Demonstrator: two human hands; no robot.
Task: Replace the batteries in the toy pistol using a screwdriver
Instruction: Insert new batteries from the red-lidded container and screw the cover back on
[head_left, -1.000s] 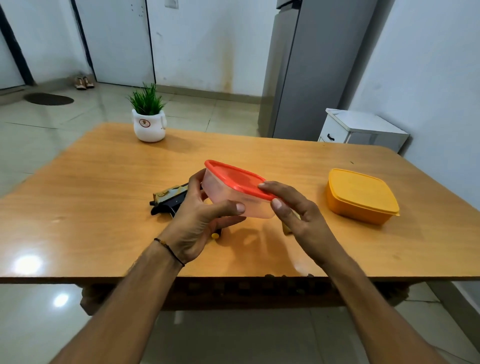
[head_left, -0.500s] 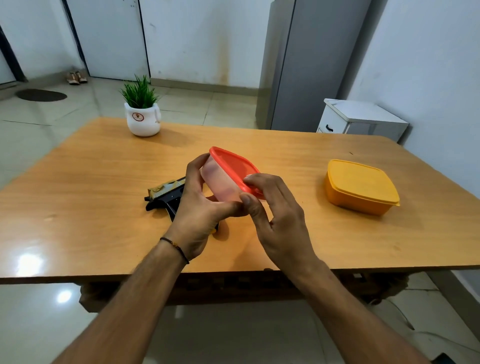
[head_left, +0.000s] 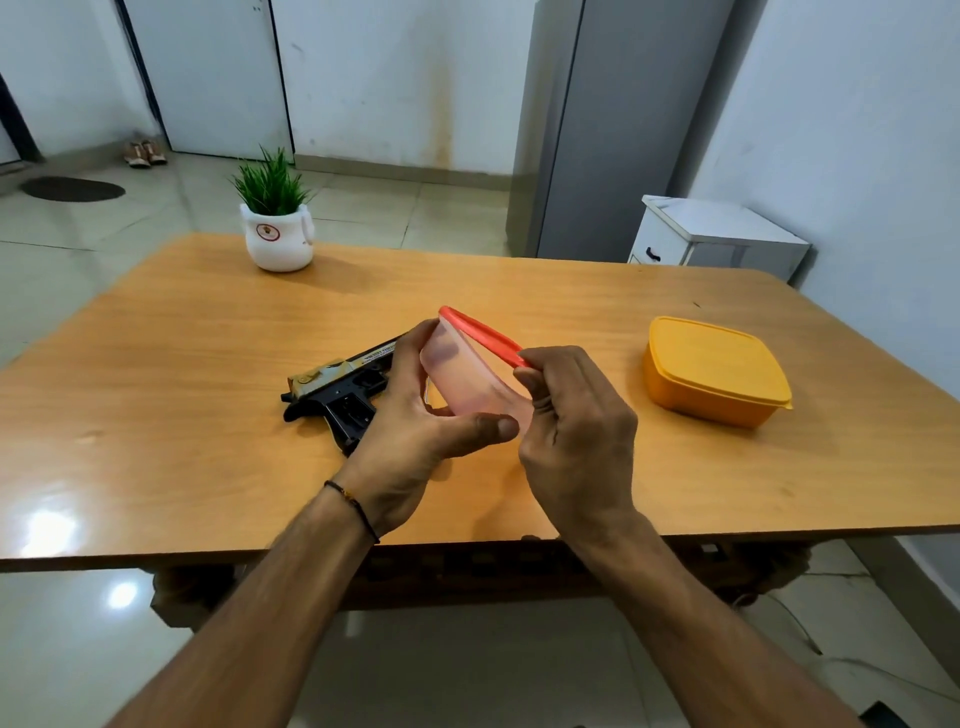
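A black and gold toy pistol (head_left: 337, 392) lies on the wooden table (head_left: 171, 374), partly hidden behind my left hand. My left hand (head_left: 415, 421) grips a translucent pink container (head_left: 462, 382) tilted steeply above the table. Its red lid (head_left: 480, 335) faces up and to the right. My right hand (head_left: 576, 431) pinches the lid's near right corner with its fingertips. A dark shape shows faintly through the container's wall. No screwdriver or batteries show in view.
A closed yellow container (head_left: 717, 371) sits on the table to the right. A small potted plant (head_left: 275, 218) stands at the far left edge. Beyond the table are a grey fridge (head_left: 613, 124) and a white cabinet (head_left: 717, 234).
The pink container has gone from nearly level to steeply tilted. My right hand has shifted from resting over the lid to pinching its near corner.
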